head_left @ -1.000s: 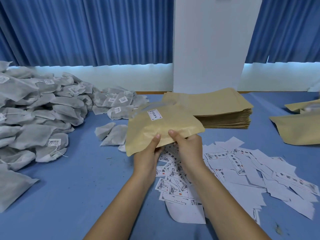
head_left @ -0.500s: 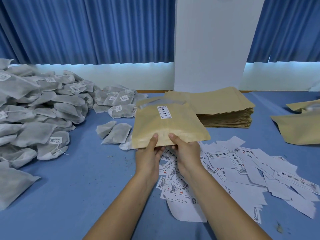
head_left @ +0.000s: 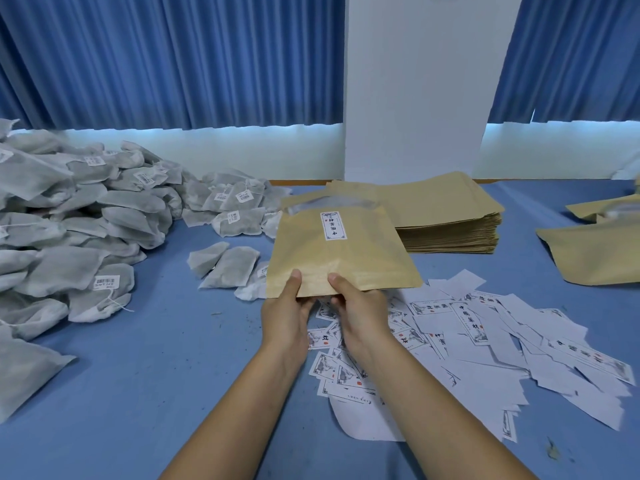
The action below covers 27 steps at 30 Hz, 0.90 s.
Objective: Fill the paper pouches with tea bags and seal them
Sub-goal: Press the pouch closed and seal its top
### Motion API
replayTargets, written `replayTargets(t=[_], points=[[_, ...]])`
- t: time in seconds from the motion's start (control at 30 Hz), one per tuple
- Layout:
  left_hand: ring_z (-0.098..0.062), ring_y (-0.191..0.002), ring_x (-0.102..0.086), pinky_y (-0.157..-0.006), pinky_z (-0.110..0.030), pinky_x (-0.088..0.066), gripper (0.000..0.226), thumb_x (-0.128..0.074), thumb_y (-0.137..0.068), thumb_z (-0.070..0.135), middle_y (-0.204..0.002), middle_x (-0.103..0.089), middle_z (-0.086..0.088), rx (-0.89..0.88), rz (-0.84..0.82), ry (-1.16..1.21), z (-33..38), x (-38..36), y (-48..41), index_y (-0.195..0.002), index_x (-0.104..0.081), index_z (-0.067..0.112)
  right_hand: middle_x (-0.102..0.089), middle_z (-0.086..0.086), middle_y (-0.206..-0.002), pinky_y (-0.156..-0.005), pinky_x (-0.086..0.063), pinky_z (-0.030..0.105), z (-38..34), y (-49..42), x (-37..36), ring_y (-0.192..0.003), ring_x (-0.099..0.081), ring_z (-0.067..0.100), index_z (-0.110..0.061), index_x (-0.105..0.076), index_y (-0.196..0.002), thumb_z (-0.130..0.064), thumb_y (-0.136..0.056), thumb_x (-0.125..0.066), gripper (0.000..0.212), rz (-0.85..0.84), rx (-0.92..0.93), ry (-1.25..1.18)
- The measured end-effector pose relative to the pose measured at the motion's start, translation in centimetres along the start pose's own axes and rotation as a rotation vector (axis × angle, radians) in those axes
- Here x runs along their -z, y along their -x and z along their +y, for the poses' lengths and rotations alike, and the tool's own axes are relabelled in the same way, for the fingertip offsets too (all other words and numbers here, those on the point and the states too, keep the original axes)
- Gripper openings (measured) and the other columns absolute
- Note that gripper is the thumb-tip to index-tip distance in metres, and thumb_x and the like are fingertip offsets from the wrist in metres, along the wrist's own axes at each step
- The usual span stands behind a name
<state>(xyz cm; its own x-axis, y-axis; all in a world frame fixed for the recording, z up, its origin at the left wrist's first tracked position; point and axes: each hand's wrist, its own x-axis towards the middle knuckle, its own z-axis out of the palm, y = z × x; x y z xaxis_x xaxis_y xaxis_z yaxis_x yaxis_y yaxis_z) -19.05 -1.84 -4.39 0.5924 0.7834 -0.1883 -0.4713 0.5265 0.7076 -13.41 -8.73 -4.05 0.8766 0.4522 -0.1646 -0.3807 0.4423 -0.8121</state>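
A brown paper pouch (head_left: 332, 258) with a white label (head_left: 333, 225) is held above the blue table, its open mouth pointing away from me. My left hand (head_left: 285, 313) pinches its near edge with the thumb on top. My right hand (head_left: 360, 311) pinches the same edge just to the right. A large heap of grey tea bags (head_left: 79, 223) lies at the left. A few loose tea bags (head_left: 225, 266) lie just left of the pouch.
A stack of flat brown pouches (head_left: 446, 216) sits behind the held pouch. More pouches (head_left: 595, 251) lie at the right edge. Loose white labels and backing paper (head_left: 485, 341) are scattered under and right of my hands. A white pillar and blue curtains stand behind the table (head_left: 138, 375).
The pouch has turned from tilted leftward to squarely facing me, label upright along its length. Both hands moved slightly right and away from me, keeping their hold.
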Motion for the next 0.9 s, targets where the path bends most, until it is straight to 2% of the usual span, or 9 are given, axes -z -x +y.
replayTargets(t=[0.1, 0.2, 0.27, 0.37, 0.43, 0.6, 0.7, 0.8, 0.9], points=[[-0.024, -0.096, -0.069, -0.092, -0.039, -0.053, 0.027, -0.061, -0.091, 0.009, -0.107, -0.071, -0.013, -0.007, -0.007, -0.094, 0.3, 0.5, -0.3, -0.116, -0.061, 0.0, -0.073, 0.0, -0.085, -0.065, -0.05, 0.025, 0.4, 0.2, -0.2, -0.076, -0.066, 0.014, -0.012, -0.066, -0.089, 0.001, -0.078, -0.073, 0.019, -0.05, -0.027, -0.015], [-0.022, -0.091, -0.07, -0.085, -0.035, -0.055, 0.022, -0.06, -0.09, 0.006, -0.104, -0.071, -0.013, 0.045, -0.04, -0.154, 0.2, 0.3, -0.1, -0.112, -0.062, 0.0, -0.073, 0.003, -0.087, -0.072, -0.052, 0.029, 0.3, 0.0, 0.1, -0.081, -0.067, 0.019, -0.011, -0.067, -0.087, 0.005, -0.076, -0.073, 0.02, -0.001, -0.033, 0.0], [-0.02, -0.088, -0.07, -0.076, -0.03, -0.055, 0.019, -0.059, -0.092, 0.006, -0.101, -0.072, -0.012, 0.062, -0.044, -0.141, 0.0, 0.0, 0.0, -0.11, -0.062, 0.003, -0.072, 0.007, -0.09, -0.069, -0.053, 0.026, 0.0, -0.2, 0.3, -0.078, -0.067, 0.018, -0.009, -0.066, -0.087, 0.005, -0.075, -0.073, 0.02, 0.031, -0.011, 0.028], [-0.022, -0.093, -0.069, -0.078, -0.031, -0.056, 0.022, -0.059, -0.092, 0.007, -0.105, -0.07, -0.013, -0.004, 0.029, -0.124, -0.1, -0.1, 0.0, -0.113, -0.061, 0.0, -0.071, 0.004, -0.088, -0.064, -0.05, 0.022, -0.2, -0.2, 0.2, -0.076, -0.065, 0.016, -0.013, -0.065, -0.084, 0.001, -0.075, -0.076, 0.019, 0.042, 0.009, 0.058], [-0.026, -0.097, -0.067, -0.087, -0.037, -0.054, 0.025, -0.061, -0.091, 0.007, -0.107, -0.069, -0.014, -0.041, 0.06, -0.133, 0.3, 0.1, -0.1, -0.115, -0.06, -0.003, -0.071, 0.002, -0.094, -0.068, -0.051, 0.023, -0.6, -0.3, 0.2, -0.084, -0.065, 0.016, -0.017, -0.064, -0.089, -0.002, -0.077, -0.075, 0.022, 0.012, 0.022, 0.053], [-0.015, -0.083, -0.066, -0.068, -0.026, -0.053, 0.008, -0.06, -0.091, 0.004, -0.096, -0.069, -0.006, 0.024, 0.096, 0.037, 1.1, 0.7, -0.9, -0.099, -0.061, 0.004, -0.066, 0.003, -0.105, -0.063, -0.049, 0.02, -2.3, -0.8, 0.9, -0.087, -0.062, 0.013, -0.011, -0.062, -0.108, -0.001, -0.082, -0.07, 0.029, 0.003, -0.001, 0.067], [-0.016, -0.089, -0.068, -0.073, -0.028, -0.053, 0.013, -0.06, -0.09, 0.004, -0.102, -0.069, -0.008, 0.099, 0.018, 0.178, 0.4, 0.5, -0.9, -0.102, -0.06, 0.006, -0.066, 0.007, -0.111, -0.071, -0.05, 0.024, -2.4, -0.8, 1.1, -0.094, -0.062, 0.017, -0.006, -0.059, -0.118, 0.0, -0.082, -0.07, 0.038, 0.016, 0.014, 0.075], [-0.019, -0.099, -0.068, -0.084, -0.031, -0.052, 0.028, -0.062, -0.087, 0.002, -0.109, -0.07, -0.009, 0.154, -0.099, 0.13, -0.6, 0.2, -0.4, -0.114, -0.059, 0.009, -0.067, 0.008, -0.106, -0.073, -0.051, 0.026, -2.1, -0.4, 0.9, -0.089, -0.064, 0.017, -0.008, -0.062, -0.108, -0.002, -0.084, -0.068, 0.026, -0.062, 0.004, 0.083], [-0.012, -0.088, -0.068, -0.07, -0.022, -0.054, 0.034, -0.065, -0.084, -0.002, -0.105, -0.07, -0.003, 0.056, 0.001, 0.027, -0.6, 0.2, -0.6, -0.114, -0.058, 0.013, -0.066, 0.006, -0.092, -0.058, -0.051, 0.024, -2.2, -0.5, 0.5, -0.068, -0.062, 0.015, -0.011, -0.058, -0.106, -0.014, -0.096, -0.055, 0.011, -0.088, -0.021, 0.078]])
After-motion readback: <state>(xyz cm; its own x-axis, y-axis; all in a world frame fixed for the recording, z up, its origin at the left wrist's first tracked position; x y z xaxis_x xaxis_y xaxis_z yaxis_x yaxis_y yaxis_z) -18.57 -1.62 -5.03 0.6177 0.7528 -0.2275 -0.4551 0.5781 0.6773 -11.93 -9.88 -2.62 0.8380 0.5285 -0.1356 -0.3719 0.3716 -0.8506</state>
